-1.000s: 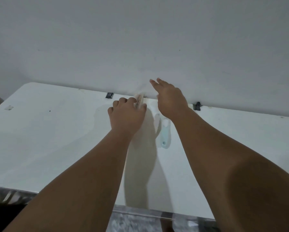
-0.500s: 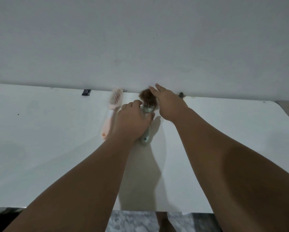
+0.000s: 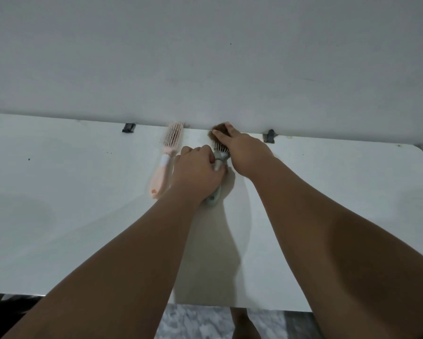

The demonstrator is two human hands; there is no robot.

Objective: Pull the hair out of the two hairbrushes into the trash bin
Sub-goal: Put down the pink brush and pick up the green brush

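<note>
A: Where do your hands sit right now?

B: Your left hand (image 3: 197, 173) is curled down over the neck of the green hairbrush (image 3: 215, 192), fingers wrapped and pressing it against the white table (image 3: 71, 216). The brush's handle end pokes out from under that hand toward 6 o'clock, and its pale bristles show just at 1 o'clock of your knuckles.

A: And the other one?

B: Your right hand (image 3: 244, 152) lies over the head of that same brush, fingers held close together and reaching toward 11 o'clock, their tips on the clump of brown hair (image 3: 216, 134) at the brush's far end. Whether the thumb is pinching that hair underneath, I cannot tell; it is hidden by the hand.

A: Where is the second brush?

B: The pink hairbrush (image 3: 167, 159) lies flat on the table just at 9 o'clock of your left hand, apart from it, bristles up, its head pointing to 12 o'clock and nearly touching the grey wall (image 3: 205, 57).

A: Anything else up there?

B: Two small dark clips (image 3: 128, 127) sit along the table's far edge, one at 10 o'clock of the pink brush, one at 3 o'clock of the hair.
</note>
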